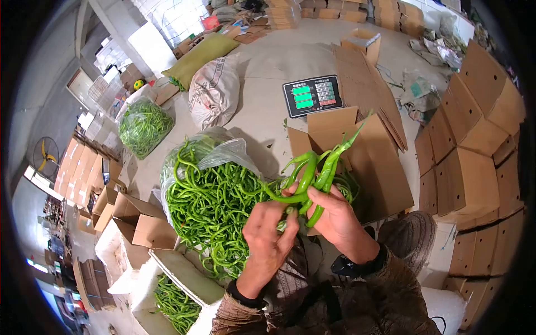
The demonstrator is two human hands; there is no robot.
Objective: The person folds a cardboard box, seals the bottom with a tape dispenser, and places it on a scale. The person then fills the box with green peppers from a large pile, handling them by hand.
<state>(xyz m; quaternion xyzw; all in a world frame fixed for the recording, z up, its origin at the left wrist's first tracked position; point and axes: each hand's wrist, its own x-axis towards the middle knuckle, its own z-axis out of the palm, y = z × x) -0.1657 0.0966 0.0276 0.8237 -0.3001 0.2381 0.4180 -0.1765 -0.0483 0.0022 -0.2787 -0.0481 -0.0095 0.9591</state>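
Several long green chili peppers (326,174) are bunched in my right hand (338,219), thumb pressed over them, their tips fanning up over the open cardboard box. Close against its left side, my left hand (268,234) has its fingers curled in around the lower ends of green chili peppers, partly hidden by the fingers. Left of both hands, a large clear plastic bag (229,155) lies open, with a heap of curly green chili peppers (215,204) spilling from it. More peppers show inside the cardboard box (379,190) behind my right hand.
A scale display (312,96) stands beyond the box, beside flattened cardboard (368,84). Stacked cartons (466,167) line the right side. A white foam box (148,304) with peppers sits at lower left. Farther back are a tied white sack (215,92) and another bag of peppers (144,127).
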